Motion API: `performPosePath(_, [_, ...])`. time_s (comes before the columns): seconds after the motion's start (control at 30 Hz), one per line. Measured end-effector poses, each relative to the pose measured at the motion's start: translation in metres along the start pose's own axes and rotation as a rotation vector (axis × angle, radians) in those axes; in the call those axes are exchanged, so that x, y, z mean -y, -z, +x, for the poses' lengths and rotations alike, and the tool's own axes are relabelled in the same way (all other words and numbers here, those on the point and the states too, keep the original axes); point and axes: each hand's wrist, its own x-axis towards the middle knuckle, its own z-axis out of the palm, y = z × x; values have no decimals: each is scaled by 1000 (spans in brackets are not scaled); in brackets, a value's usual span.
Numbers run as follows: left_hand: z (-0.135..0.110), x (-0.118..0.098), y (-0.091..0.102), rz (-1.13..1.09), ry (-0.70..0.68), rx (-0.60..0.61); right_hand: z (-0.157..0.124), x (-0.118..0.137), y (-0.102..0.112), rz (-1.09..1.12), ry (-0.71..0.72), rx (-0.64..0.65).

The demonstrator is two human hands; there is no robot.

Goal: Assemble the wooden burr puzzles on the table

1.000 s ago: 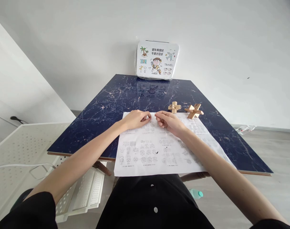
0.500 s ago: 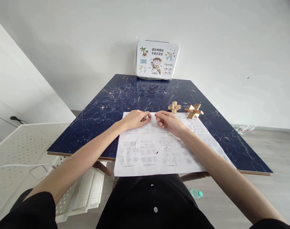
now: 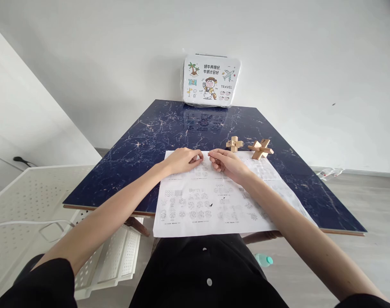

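My left hand [image 3: 184, 161] rests on a large white printed sheet [image 3: 201, 229], near its far edge, with fingers curled in towards the thumb. Facing it a short gap away, my right hand [image 3: 228, 164] lies on the same sheet with its fingers curled and thumb against the index finger. I see nothing in either hand. Just beyond the right hand stands a small wooden burr puzzle [image 3: 234, 144]. A larger star-shaped wooden puzzle [image 3: 261, 149] sits to its right, at the sheet's far right edge.
The sheet lies on a dark blue marbled table [image 3: 134, 145], overhanging its front edge. A white case [image 3: 211, 81] with cartoon prints stands at the back, by the wall. Left of the table is a cream perforated rack [image 3: 37, 188]. A bottle with a green cap [image 3: 264, 260] is below the table.
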Motion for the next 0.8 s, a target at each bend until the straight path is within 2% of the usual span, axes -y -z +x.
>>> performPosePath(0.43, [0,-2,2,-2,16,23,1,0,2,53,-10,-16])
performPosePath(0.8, [0,-2,1,5,9,12,1,6,-1,209,32,-79])
